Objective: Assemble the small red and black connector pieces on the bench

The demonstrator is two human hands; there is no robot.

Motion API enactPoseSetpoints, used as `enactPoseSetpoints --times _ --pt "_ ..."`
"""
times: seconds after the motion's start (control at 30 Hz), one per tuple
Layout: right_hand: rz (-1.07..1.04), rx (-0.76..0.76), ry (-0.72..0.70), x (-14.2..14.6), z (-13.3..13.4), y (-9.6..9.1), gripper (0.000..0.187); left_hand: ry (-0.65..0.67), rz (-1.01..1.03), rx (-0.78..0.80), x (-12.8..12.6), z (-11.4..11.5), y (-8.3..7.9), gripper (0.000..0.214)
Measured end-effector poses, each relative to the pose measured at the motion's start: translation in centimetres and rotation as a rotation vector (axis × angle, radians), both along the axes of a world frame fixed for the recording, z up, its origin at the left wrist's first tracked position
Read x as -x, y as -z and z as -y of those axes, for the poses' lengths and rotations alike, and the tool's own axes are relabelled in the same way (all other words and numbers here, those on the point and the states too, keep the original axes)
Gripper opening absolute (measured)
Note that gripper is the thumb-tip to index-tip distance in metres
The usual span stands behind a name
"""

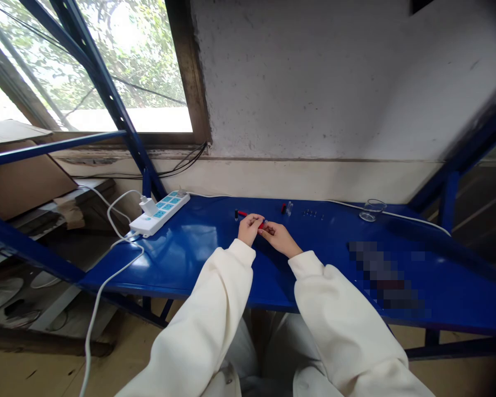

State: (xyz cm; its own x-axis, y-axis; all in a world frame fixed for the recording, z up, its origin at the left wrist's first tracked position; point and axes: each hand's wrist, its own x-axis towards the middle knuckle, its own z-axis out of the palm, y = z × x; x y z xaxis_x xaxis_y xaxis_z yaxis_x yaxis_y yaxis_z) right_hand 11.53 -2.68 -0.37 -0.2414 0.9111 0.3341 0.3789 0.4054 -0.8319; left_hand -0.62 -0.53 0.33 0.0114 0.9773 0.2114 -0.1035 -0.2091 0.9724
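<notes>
Above the middle of the blue table (pixel 198 259), my two hands meet with their fingertips pinched together. A small red piece (pixel 260 225) shows between them, mostly covered by fingers, so its kind is unclear. My left hand (pixel 249 229) is closed on it from the left, and my right hand (pixel 280 238) pinches it from the right. Just beyond my left hand lie a thin red part (pixel 242 213) and a short black cylinder (pixel 236 215). Farther back are a red and black piece (pixel 283 208), small clear pieces (pixel 290 208) and several tiny parts (pixel 310 213).
A white power strip (pixel 161 214) with a plugged-in adapter (pixel 147 205) lies at the left, its cable hanging over the front edge. A clear glass (pixel 372 210) stands at the back right. Blurred-out dark items (pixel 382 275) lie front right. Blue metal posts (pixel 450 198) flank the table.
</notes>
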Motion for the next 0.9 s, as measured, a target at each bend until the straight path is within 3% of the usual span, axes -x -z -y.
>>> enactPoseSetpoints --times 0.07,0.2,0.27,0.47,0.77,0.9 --pt "0.057 -0.027 0.026 -0.2 0.1 -0.3 0.030 -0.008 -0.005 0.003 0.0 0.0 0.0 0.015" --pt "0.292 -0.075 0.234 -1.4 -0.8 -1.2 0.024 -0.055 -0.033 -0.010 0.0 -0.5 0.6 0.013" --pt "0.417 -0.041 0.312 -2.3 -1.7 -1.8 0.019 -0.060 -0.078 -0.001 0.0 -0.9 1.1 0.010" --pt "0.681 0.167 0.359 -5.5 -4.4 -2.5 0.011 0.016 -0.227 0.038 -0.2 -0.9 1.7 0.008" --pt "0.588 0.108 0.584 -6.0 -5.0 0.2 0.019 0.061 -0.449 -0.021 -0.6 0.2 0.8 0.011" --pt "0.572 0.088 0.613 -5.8 -5.1 1.0 0.020 0.069 -0.494 -0.058 -0.6 0.5 0.6 0.011"
